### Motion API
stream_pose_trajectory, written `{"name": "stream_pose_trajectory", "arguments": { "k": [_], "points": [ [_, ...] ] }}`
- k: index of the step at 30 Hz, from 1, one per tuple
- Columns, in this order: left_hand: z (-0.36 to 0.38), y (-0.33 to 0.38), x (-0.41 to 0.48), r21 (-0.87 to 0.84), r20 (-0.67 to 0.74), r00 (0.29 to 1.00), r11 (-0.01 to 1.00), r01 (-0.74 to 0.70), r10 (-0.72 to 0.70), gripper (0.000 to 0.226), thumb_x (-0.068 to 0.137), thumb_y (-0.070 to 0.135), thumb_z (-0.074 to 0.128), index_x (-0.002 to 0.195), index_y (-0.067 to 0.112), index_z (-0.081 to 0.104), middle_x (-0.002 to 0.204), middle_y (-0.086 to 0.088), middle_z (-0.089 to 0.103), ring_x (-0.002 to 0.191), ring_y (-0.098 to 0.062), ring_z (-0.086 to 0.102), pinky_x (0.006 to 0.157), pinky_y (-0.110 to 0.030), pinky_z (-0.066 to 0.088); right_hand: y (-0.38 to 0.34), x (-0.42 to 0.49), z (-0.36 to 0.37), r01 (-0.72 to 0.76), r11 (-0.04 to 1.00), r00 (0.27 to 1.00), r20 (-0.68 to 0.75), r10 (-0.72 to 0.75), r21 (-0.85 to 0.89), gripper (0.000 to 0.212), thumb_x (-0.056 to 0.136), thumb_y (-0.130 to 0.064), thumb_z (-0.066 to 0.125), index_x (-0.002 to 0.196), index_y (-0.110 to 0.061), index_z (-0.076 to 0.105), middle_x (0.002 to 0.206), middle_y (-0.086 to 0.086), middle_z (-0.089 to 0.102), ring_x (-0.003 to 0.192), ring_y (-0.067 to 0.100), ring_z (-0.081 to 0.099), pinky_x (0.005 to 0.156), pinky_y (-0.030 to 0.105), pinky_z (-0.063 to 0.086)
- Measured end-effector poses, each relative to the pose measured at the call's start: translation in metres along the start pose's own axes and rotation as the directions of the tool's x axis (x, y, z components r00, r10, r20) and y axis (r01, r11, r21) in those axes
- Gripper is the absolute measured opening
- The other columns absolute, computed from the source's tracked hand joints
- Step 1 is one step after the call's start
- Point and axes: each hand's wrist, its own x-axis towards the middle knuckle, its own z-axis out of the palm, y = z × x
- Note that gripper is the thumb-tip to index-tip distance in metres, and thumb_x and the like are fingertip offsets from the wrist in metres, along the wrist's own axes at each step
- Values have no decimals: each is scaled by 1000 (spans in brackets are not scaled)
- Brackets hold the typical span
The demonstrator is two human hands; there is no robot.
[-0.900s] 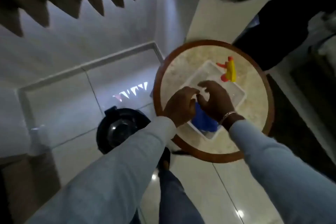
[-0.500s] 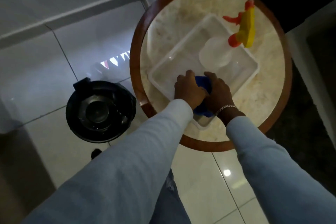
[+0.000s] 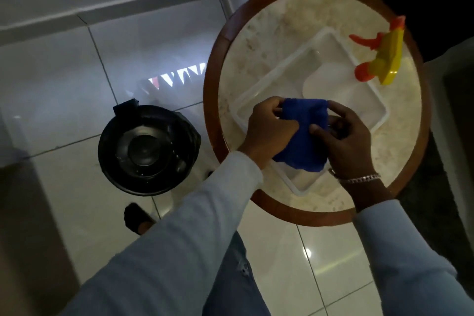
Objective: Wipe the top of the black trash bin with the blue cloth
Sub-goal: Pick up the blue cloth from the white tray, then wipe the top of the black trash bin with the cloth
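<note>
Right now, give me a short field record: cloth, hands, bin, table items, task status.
cloth: blue cloth, held up over the near corner of the tray
left hand: gripping the cloth's left side
right hand: gripping the cloth's right side
bin: black, on the floor left of the table, untouched
table items: white tray; spray bottle at its far right
status: cloth picked up, wiping not yet begun

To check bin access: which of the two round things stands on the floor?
The black trash bin, left of the hands; the other, the wood-rimmed round table, carries the white tray.
</note>
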Motion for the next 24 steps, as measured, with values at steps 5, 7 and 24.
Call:
{"name": "stream_pose_trajectory", "arguments": {
  "k": [5, 7, 24],
  "points": [
    [-74, -2, -40, -355, 35, 999, 935, 3, 10, 39, 71, 3, 67, 106, 20, 63, 110, -9, 70, 106, -26, 66, 89, -45, 54, -58, -26, 35, 93, 975, 983, 139, -123, 201, 34, 83, -3, 66, 115, -14, 61, 107, -4, 67, 93, 1, 67, 73, 16, 56],
    [-103, -15, -56, -448, 12, 999, 893, -35, 45, 39, 69, 1, 67, 101, 22, 66, 102, -5, 73, 101, -24, 68, 80, -38, 55, -74, -37, 63, 94, 945, 957, 233, -172, 312, 37, 78, -6, 67, 110, -23, 59, 105, -9, 65, 94, 2, 66, 73, 17, 56],
    [-312, -256, -27, 661, -223, 959, 750, 17, 175, 116, 73, 44, 77, 152, 13, -2, 162, -11, -6, 148, -27, -9, 120, -53, 6, 17, -18, 337, 383, 908, 923, 111, -369, -169, 36, 74, -15, 78, 107, -11, 64, 93, -7, 63, 77, 1, 60, 70, 6, 49]
  ]
}}
